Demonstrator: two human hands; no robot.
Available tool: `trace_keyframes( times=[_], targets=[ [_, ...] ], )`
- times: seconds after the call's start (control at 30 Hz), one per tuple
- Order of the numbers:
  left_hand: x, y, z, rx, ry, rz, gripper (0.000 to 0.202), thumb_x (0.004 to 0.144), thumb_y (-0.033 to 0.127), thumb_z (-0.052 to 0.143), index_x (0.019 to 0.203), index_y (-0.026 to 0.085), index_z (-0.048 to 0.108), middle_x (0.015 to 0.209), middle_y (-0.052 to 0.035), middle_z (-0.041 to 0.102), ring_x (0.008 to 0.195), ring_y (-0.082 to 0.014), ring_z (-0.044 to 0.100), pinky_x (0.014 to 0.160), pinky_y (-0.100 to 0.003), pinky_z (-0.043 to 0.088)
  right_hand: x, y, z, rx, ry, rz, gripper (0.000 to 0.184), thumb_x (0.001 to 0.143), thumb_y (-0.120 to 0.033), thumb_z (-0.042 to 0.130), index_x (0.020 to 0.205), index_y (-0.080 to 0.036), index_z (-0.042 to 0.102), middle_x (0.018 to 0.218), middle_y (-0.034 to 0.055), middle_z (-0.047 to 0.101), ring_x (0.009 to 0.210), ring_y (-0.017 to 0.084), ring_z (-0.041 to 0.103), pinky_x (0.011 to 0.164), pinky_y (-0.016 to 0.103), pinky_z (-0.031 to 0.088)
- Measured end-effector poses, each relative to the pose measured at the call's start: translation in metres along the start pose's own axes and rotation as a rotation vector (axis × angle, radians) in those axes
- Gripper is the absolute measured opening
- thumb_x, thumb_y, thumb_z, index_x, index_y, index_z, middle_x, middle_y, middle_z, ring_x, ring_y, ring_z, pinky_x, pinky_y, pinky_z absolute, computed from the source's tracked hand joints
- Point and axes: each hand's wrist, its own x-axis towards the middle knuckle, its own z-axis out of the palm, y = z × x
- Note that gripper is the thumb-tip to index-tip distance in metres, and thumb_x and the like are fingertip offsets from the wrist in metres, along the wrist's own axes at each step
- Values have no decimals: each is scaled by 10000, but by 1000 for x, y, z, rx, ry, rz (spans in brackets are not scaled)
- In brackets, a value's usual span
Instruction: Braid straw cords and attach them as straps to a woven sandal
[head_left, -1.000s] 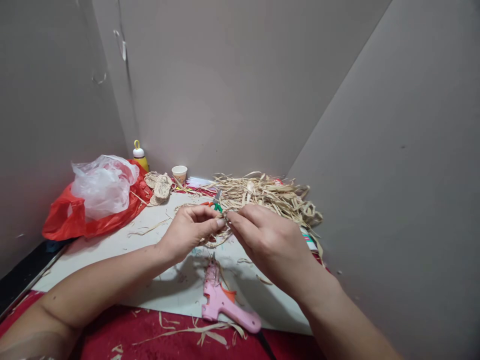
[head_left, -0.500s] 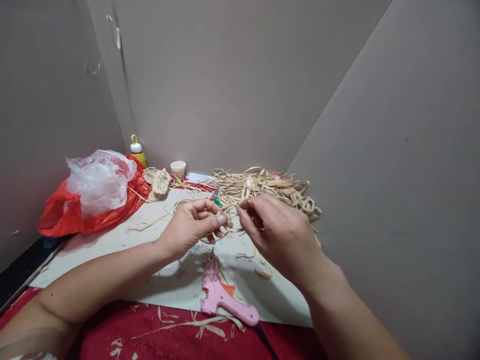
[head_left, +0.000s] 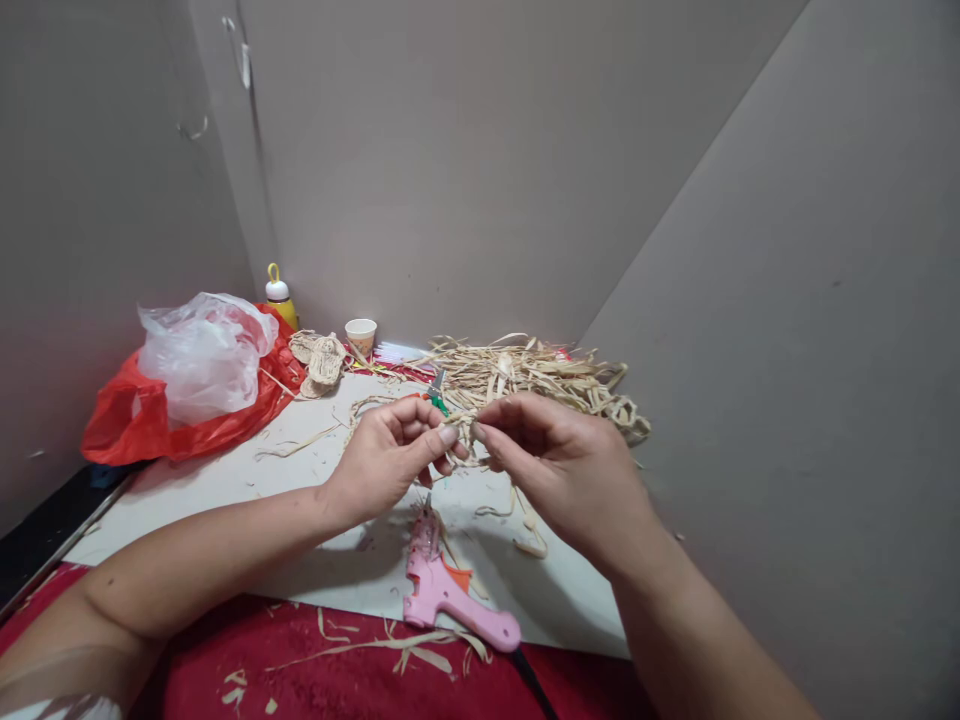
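Observation:
Between my hands is a braid of dry straw (head_left: 463,424), pale tan, partly hidden by the fingers. My left hand (head_left: 405,445) pinches it between thumb and fingertips. From the other side my right hand (head_left: 559,460) grips the same braid with thumb and forefinger. A plaited length (head_left: 360,408) curves out behind my left hand onto the white board. Just below the hands lies a pink glue gun (head_left: 442,590), its nozzle pointing away from me. Green-handled scissors (head_left: 436,392) are partly hidden behind my left fingertips.
A heap of dry straw (head_left: 540,375) lies at the back right. Small woven straw slippers (head_left: 324,362), a paper cup (head_left: 361,336) and a yellow bottle (head_left: 280,300) stand back left, beside red and clear plastic bags (head_left: 187,430). Straw scraps litter the white board (head_left: 300,540) and red cloth (head_left: 315,670).
My right hand has turned slightly, and its fingers sit closer together on the braid. My left hand keeps its pinch. The whole view has shifted a little.

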Motion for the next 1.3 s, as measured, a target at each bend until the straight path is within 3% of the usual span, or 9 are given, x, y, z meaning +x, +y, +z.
trace_keyframes(
  times=[0.1,0.23,0.37,0.6,0.77,0.93,1.03,1.17,1.3],
  targets=[
    [-1,0,0,-3,-10,4,255,770,348,717,766,154,551,707,-12,683,551,-82,577,476,-183,442,0,3,6,164,2,78,17,847,-190,612,841,-203,603,684,-4,659,579,135,613,545,255,480],
    [0,0,-1,3,12,18,248,767,347,721,781,159,560,687,-4,669,556,-88,576,472,-183,442,-1,5,7,290,1,85,126,829,-167,628,939,-218,592,715,-9,664,611,140,634,552,255,506],
    [1,0,-1,22,20,38,243,774,354,716,777,159,572,669,3,652,546,-84,554,469,-185,437,-1,2,4,249,-27,10,41,856,-188,627,869,-211,658,750,8,671,632,134,633,567,253,505],
    [0,-1,-1,1,-27,44,253,781,380,708,780,157,589,663,12,626,499,-69,523,458,-189,435,-1,2,0,63,-21,-99,90,890,-189,594,810,-200,634,688,-10,626,580,117,593,539,247,463],
    [1,2,-5,-52,-86,1,205,804,330,688,904,172,606,714,9,657,502,-74,557,422,-174,436,-2,6,-8,82,-7,-46,58,886,-183,596,838,-208,617,661,-25,634,544,110,609,513,232,471],
    [4,0,-5,-50,-40,-6,185,800,268,666,945,164,617,809,-14,669,476,-55,539,403,-163,395,-2,6,-16,110,96,-49,45,878,-203,618,836,-212,607,655,-22,641,540,117,631,505,229,496],
    [5,-2,-5,40,-32,-6,264,807,248,653,1064,195,620,960,-41,663,606,-85,600,503,-193,462,-1,5,-19,39,107,-89,57,875,-194,614,825,-213,597,634,-22,629,511,116,620,486,233,487],
    [4,0,-6,169,28,101,270,833,250,640,1100,211,649,1135,-66,640,997,-164,597,805,-254,493,-1,5,-17,-72,125,-174,64,872,-172,601,830,-216,582,623,-28,608,490,109,593,469,229,469],
    [1,2,-4,38,-30,103,194,808,305,693,961,185,696,922,-32,688,858,-140,616,796,-261,490,-2,3,-8,-138,109,-256,81,875,-136,583,834,-206,584,647,-28,614,518,96,583,501,217,458]
  ],
)
